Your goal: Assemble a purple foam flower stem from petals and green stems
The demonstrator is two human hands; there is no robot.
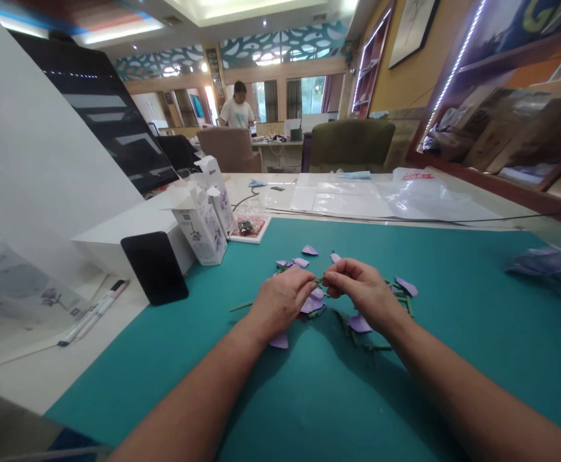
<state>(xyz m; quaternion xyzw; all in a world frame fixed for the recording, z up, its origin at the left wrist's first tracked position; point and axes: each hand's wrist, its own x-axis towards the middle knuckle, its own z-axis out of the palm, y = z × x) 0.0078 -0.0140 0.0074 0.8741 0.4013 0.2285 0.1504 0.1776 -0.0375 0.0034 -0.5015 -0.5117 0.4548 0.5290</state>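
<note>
My left hand [285, 296] is closed in a pinch on a small green flower stem piece [318, 280]. Fingertips of my right hand [360, 289] are pinched together at the other end of that piece, almost meeting the left ones; anything deeper in them is hidden. Beneath and around both hands lie loose purple petals [310, 250], among them a petal [360, 323] under my right palm and a petal [279, 342] below my left wrist. Green stem parts [409, 304] are scattered to the right, and a thin green stem [241, 307] sticks out left of my left hand.
A green mat [189, 372] covers the table. On the left stand a black tablet [154, 268], white flower-printed boxes [198, 224] and pens [95, 311]. Clear plastic bags [434, 192] lie at the back; a blurred purple bundle [550, 263] lies right. Beyond, a person [238, 110] is behind chairs.
</note>
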